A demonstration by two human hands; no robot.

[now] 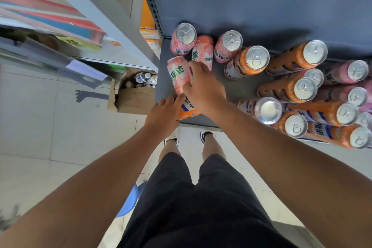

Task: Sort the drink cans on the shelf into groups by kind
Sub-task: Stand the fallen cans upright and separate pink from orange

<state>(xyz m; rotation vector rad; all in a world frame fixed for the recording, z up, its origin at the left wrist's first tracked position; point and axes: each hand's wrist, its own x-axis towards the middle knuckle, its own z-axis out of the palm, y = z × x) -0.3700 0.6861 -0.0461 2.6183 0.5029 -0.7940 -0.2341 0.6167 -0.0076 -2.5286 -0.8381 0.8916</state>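
Note:
On the dark shelf (237,88) stand pink cans and orange cans. A group of pink cans (183,39) fills the back left corner. My right hand (203,86) grips a pink can (178,74) near the shelf's left front. My left hand (164,115) holds an orange can (188,109) at the front edge, just below the right hand. One orange can (248,62) stands alone in the middle. To the right, several orange cans (298,88) and pink cans (350,72) are mixed together.
A grey shelf upright (153,10) borders the shelf on the left. An open cardboard box (132,96) with bottles sits on the tiled floor below left. A blue stool (130,199) is beside my legs. Another rack with packaged goods (40,6) stands at the far left.

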